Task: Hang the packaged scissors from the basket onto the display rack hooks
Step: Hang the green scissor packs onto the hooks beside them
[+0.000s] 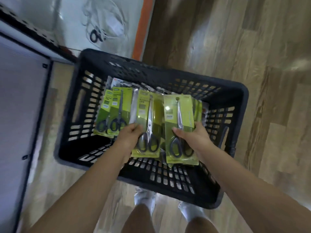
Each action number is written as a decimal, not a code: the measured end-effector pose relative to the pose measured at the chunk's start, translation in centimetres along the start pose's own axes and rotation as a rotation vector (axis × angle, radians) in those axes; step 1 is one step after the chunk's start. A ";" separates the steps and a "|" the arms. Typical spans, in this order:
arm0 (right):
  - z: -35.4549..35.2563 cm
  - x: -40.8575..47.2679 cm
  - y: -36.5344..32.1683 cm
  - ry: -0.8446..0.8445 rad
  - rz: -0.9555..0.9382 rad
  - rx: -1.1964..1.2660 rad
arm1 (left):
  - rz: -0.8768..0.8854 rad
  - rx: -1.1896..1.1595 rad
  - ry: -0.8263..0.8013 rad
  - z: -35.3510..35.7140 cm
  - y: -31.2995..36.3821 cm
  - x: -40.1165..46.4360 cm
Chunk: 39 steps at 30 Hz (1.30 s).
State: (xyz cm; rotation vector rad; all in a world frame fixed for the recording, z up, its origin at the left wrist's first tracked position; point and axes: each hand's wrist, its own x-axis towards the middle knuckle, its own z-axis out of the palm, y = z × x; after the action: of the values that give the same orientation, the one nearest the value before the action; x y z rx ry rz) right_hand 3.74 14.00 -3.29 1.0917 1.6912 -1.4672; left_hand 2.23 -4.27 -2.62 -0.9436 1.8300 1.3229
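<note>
We lean over black basket (239, 105) on wood floor, both arms reaching down from 6 o'clock. Left hand (129, 134) pinches lower edge of middle scissors pack (148, 121); right hand (193, 136) grasps right scissors pack (180, 130) near handles, thumb across front. We judge low grip leaves hang-holes at 12 o'clock free for hooks. More packs (111, 113) lie at 9 o'clock in basket. Rack hooks not in view

A: Views?
B: One, head-worn, wide-angle. It looks almost straight down over the basket (232, 91) on the wood floor (252, 47).
A: How near?
B: Close. Both forearms enter from the bottom edge, shoes below. Frame is motion-blurred, edges bent.
</note>
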 end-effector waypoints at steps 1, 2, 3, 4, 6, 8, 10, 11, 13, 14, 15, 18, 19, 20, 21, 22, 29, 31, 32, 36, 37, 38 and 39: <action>0.3 -1.6 -1.4 -0.025 -0.032 -0.005 | -0.024 -0.060 -0.010 -1.3 0.6 -1.4; 0.5 -3.2 -3.1 -0.049 -0.072 -0.012 | -0.042 -0.128 -0.015 -2.4 1.6 -2.9; 0.8 -5.0 -5.0 -0.074 -0.114 -0.024 | -0.046 -0.183 -0.005 -3.7 2.6 -4.2; 1.1 -6.7 -7.1 -0.096 -0.157 -0.043 | -0.030 -0.224 0.018 -4.9 4.0 -5.7; 1.5 -10.7 -12.3 -0.109 -0.265 -0.085 | 0.026 -0.297 0.071 -7.5 7.3 -8.9; 1.9 -15.2 -18.0 -0.110 -0.378 -0.099 | 0.102 -0.411 0.113 -10.3 11.2 -12.7; 2.1 -20.6 -23.8 -0.103 -0.502 -0.110 | 0.207 -0.471 0.154 -13.2 16.0 -18.1; 2.2 -23.5 -26.6 -0.109 -0.576 -0.105 | 0.250 -0.500 0.169 -14.9 18.2 -20.9; 2.5 -29.7 -31.8 -0.154 -0.707 -0.120 | 0.377 -0.567 0.150 -18.2 22.2 -26.9; 2.6 -33.0 -34.2 -0.171 -0.763 -0.139 | 0.447 -0.575 0.144 -19.9 23.8 -29.9; 2.6 -36.4 -36.2 -0.183 -0.823 -0.154 | 0.501 -0.577 0.154 -21.6 25.3 -32.9; 2.7 -45.9 -40.7 -0.217 -0.985 -0.173 | 0.676 -0.654 0.187 -26.1 28.2 -41.8; 2.9 -49.0 -41.8 -0.230 -1.034 -0.176 | 0.726 -0.679 0.195 -27.4 28.8 -44.9; 3.1 -51.7 -42.6 -0.241 -1.077 -0.172 | 0.768 -0.700 0.198 -28.6 29.2 -47.9; 3.3 -54.4 -43.2 -0.256 -1.113 -0.169 | 0.803 -0.721 0.215 -29.7 29.3 -50.6; 3.6 -56.9 -43.7 -0.279 -1.132 -0.171 | 0.832 -0.729 0.239 -30.8 29.2 -53.0; 8.6 -69.1 -42.2 -0.525 -1.222 -0.199 | 0.905 -0.931 0.486 -36.2 23.4 -64.0; 10.6 -71.0 -40.5 -0.566 -1.235 -0.202 | 0.883 -0.980 0.554 -36.9 20.7 -65.6; 11.5 -71.7 -39.6 -0.584 -1.235 -0.224 | 0.864 -0.992 0.589 -37.2 19.5 -66.2; 14.5 -73.9 -36.8 -0.665 -1.208 -0.335 | 0.793 -1.032 0.717 -38.0 16.3 -67.9; 14.9 -74.5 -36.4 -0.675 -1.203 -0.333 | 0.780 -1.026 0.739 -38.1 16.0 -68.3; 15.4 -75.0 -36.3 -0.679 -1.200 -0.331 | 0.776 -1.013 0.764 -38.2 15.9 -68.6; 15.8 -75.7 -36.3 -0.683 -1.206 -0.332 | 0.777 -1.004 0.789 -38.4 15.8 -68.9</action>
State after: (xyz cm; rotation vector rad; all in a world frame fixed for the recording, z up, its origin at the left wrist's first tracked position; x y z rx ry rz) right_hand 4.72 -16.10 76.59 -0.7418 1.9625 -1.7669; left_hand 19.30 -26.39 72.84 -1.4585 2.1942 2.8102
